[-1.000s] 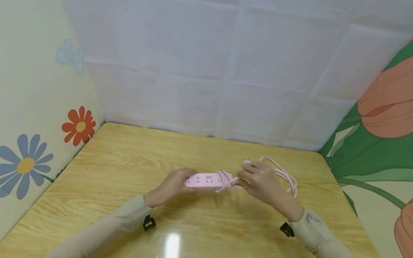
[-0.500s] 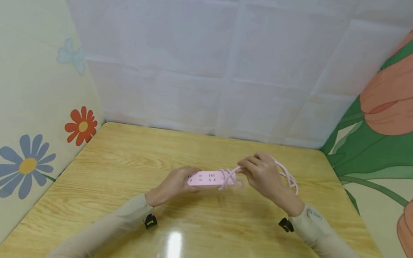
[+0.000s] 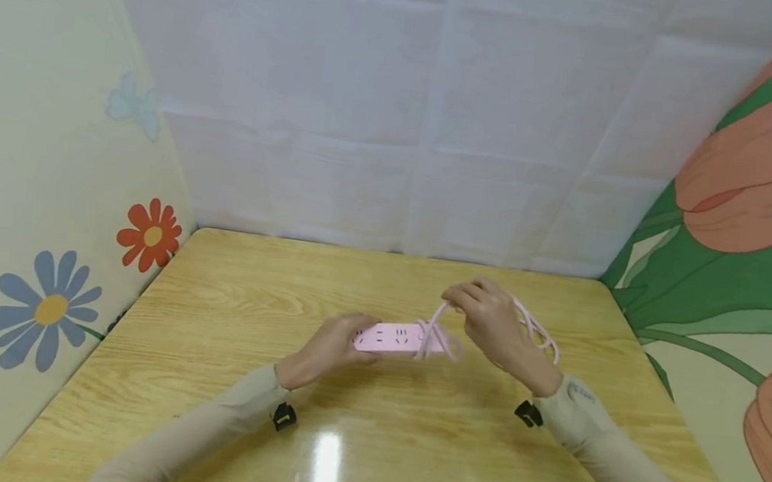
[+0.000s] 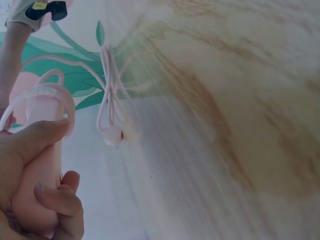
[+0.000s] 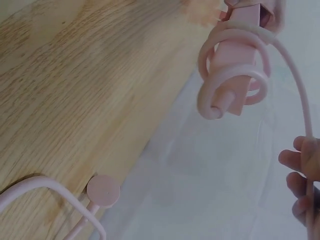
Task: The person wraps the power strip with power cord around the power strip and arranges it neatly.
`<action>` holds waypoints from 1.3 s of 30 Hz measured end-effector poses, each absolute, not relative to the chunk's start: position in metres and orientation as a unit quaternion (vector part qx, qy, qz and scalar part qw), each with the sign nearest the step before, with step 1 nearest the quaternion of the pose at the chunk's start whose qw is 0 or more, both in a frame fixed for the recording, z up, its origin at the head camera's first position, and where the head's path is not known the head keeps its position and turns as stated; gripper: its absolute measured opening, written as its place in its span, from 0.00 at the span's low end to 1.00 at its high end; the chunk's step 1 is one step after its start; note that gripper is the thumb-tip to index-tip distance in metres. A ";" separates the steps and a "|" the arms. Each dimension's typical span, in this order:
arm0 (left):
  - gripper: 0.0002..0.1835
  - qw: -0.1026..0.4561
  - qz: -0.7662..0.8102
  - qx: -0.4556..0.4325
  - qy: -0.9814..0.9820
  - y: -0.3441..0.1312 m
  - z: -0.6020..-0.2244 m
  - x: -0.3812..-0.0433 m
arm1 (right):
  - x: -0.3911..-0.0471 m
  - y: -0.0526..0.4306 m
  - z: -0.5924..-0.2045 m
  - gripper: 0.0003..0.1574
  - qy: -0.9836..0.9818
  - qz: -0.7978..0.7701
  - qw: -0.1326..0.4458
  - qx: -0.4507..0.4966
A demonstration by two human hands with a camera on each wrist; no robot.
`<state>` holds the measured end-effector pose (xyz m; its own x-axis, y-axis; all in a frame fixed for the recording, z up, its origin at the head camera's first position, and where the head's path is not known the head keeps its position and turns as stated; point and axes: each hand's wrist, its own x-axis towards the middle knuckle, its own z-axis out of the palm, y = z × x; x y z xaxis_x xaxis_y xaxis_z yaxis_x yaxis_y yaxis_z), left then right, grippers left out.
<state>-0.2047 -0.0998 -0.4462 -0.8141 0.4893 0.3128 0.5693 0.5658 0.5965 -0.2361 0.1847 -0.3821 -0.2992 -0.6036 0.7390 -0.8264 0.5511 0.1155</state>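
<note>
A pink power strip [image 3: 387, 338] is held up over the table by my left hand [image 3: 339, 342], whose fingers and thumb wrap its left end. Its pink cord [image 5: 235, 35] loops loosely round the strip's right end, shown close up in the right wrist view. Above and to the right of that end, my right hand [image 3: 492, 319] pinches the cord, which arcs up from the strip to the fingers. The rest of the cord trails behind the right hand in loops. The round plug [image 4: 113, 135] lies on the tabletop beside those loops in the left wrist view.
A wood-grain table [image 3: 252, 275] spreads under both hands. Behind it hangs a creased white cloth [image 3: 314, 112]. Flower-patterned panels stand at either side, with a blue flower [image 3: 49, 309] on the left one. Dark wrist cameras [image 3: 284, 416] hang below the sleeves.
My right hand has shifted its hold along the cord and lifted it up from the strip. The plug, seen by the right fingers earlier, is now hidden in the head view. The strip moved slightly right.
</note>
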 end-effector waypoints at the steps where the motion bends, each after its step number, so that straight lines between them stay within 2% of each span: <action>1: 0.30 0.056 -0.356 -0.299 -0.883 -0.100 -0.446 -0.205 | -0.237 0.185 -0.382 0.19 -0.796 0.141 0.384 0.446; 7: 0.29 0.058 -0.354 -0.311 -0.880 -0.098 -0.444 -0.206 | -0.240 0.182 -0.380 0.06 -0.806 0.125 0.398 0.419; 10: 0.30 0.065 -0.349 -0.321 -0.878 -0.098 -0.443 -0.207 | -0.242 0.181 -0.379 0.05 -0.808 0.140 0.408 0.401; 13: 0.31 0.073 -0.345 -0.323 -0.878 -0.098 -0.441 -0.206 | -0.245 0.182 -0.379 0.08 -0.806 0.164 0.420 0.384; 17: 0.31 0.083 -0.340 -0.327 -0.878 -0.099 -0.439 -0.206 | -0.248 0.184 -0.381 0.19 -0.804 0.179 0.442 0.355; 20: 0.30 0.088 -0.336 -0.339 -0.874 -0.099 -0.439 -0.205 | -0.251 0.185 -0.381 0.28 -0.813 0.176 0.442 0.334; 22: 0.30 0.091 -0.333 -0.345 -0.873 -0.099 -0.440 -0.205 | -0.252 0.185 -0.381 0.30 -0.822 0.168 0.435 0.327; 25: 0.30 0.099 -0.332 -0.342 -0.873 -0.099 -0.440 -0.205 | -0.253 0.184 -0.382 0.27 -0.831 0.161 0.420 0.326; 32: 0.29 0.109 -0.334 -0.345 -0.870 -0.095 -0.437 -0.203 | -0.255 0.178 -0.386 0.11 -0.827 0.199 0.404 0.336; 39: 0.29 0.119 -0.330 -0.362 -0.864 -0.093 -0.434 -0.201 | -0.256 0.175 -0.387 0.09 -0.836 0.218 0.386 0.322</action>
